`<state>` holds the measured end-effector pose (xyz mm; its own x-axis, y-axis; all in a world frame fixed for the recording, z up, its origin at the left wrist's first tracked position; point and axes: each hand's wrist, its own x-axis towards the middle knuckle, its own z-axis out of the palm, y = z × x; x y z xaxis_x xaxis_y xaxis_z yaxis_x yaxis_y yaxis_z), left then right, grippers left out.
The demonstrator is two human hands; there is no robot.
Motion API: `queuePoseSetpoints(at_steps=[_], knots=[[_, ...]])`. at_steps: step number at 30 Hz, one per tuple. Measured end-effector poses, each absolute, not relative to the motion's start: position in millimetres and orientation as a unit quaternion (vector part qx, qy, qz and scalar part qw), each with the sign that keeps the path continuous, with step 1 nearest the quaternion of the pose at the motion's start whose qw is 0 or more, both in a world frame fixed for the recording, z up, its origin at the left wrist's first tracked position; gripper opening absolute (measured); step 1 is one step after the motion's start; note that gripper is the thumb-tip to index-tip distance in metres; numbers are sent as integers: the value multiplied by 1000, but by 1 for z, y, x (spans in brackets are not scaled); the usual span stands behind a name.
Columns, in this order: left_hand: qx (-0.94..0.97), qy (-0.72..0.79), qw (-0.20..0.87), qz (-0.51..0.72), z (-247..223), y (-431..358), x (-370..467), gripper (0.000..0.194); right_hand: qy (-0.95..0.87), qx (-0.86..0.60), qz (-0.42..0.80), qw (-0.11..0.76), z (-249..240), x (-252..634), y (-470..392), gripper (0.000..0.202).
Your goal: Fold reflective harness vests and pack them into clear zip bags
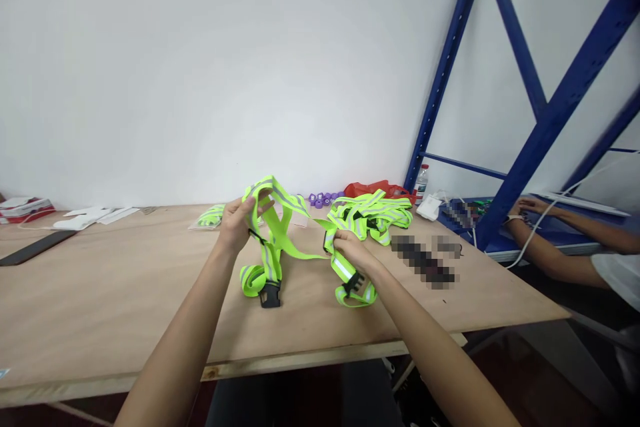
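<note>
A neon yellow-green reflective vest of straps (284, 240) with silver stripes hangs between my two hands above the table. My left hand (239, 220) grips a looped upper strap on the left side. Around another strap on the right, near a black slider, are the closed fingers of my right hand (353, 247). One black buckle half (271, 294) dangles at the lower left beside a curled strap end. A second black buckle part (355, 282) hangs below my right hand. Behind that hand lies a heap of similar reflective straps (373, 212).
A bagged reflective item (210, 216) and purple pieces (324, 199) lie toward the wall. A red bag (377, 188) and bottle (421, 183) stand back right, near a blue metal frame (520, 160). Papers (93, 217) lie left. Another person's hands (525, 208) work at the right.
</note>
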<state>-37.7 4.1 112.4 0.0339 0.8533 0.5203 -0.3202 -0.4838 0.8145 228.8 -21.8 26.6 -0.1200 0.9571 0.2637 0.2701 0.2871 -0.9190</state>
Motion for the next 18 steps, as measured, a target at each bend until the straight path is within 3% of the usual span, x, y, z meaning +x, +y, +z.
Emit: queuePoseSetpoints(at_steps=[4,6,11,18], knots=[[535,195,502,651,107,13,-39,43,-630,-441,384,511,54,245,-32,39],[527,203,511,648,102,17,-35,40,-660,-417,393,486,68,247,-42,46],[523,213,495,660,96,23,-29,33,-760,-420,352,349,90,252,-61,29],[512,215,491,671,99,25,-47,46,-680,-452,377,437,113,292,-55,39]])
